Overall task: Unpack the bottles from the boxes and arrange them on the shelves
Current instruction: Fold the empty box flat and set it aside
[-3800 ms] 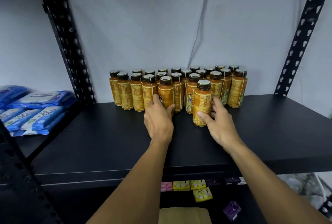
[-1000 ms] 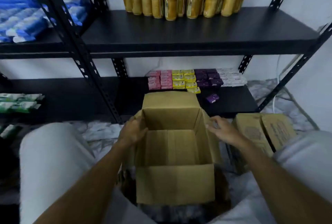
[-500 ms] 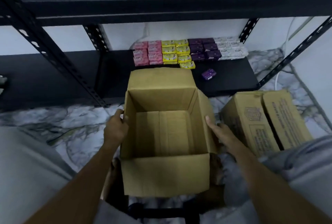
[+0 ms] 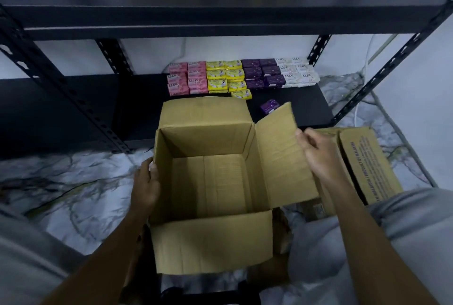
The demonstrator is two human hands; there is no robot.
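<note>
Since the open brown cardboard box (image 4: 213, 182) on the marble floor (image 4: 73, 182) showed no bottles inside, it looked done. The left hand (image 4: 144, 182) gripped its side; the right hand (image 4: 318, 155) pinched its flap (image 4: 279, 153). The shut brown cardboard box (image 4: 367, 165) beside it probably still needed unpacking.

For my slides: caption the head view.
Left hand holds an empty cardboard box; right hand grips its flap, soap bars behind.

Soap packs lie in side-by-side rows: pink packs (image 4: 187, 79), yellow packs (image 4: 225, 75), purple packs (image 4: 263, 73), white Lux packs (image 4: 296, 72). One loose purple pack (image 4: 269, 106) lies apart in front. Marble-patterned floor (image 4: 73, 182), white wall (image 4: 416, 84).
</note>
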